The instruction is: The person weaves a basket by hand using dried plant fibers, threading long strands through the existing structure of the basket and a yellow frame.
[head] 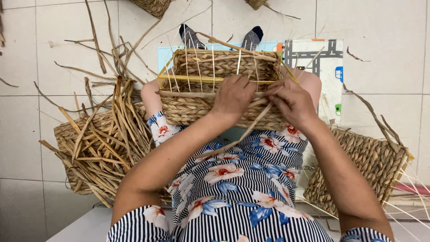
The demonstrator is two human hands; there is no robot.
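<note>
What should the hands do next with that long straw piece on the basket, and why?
Probably pull the long strand snug and tuck it behind the next upright stick. The right hand pinches the strand at the near wall of the basket, its loose end trails down over the lap, and the left hand steadies the rim. The top of the wall looks unfinished.

Home floor used as a basket-weaving workplace. Indicators: pale tiled floor; child's play mat with a road pattern under the seated person; loose dried reed strips piled on the tiles; finished woven basket lying beside the person; part-woven basket on a yellow frame resting on the lap
</note>
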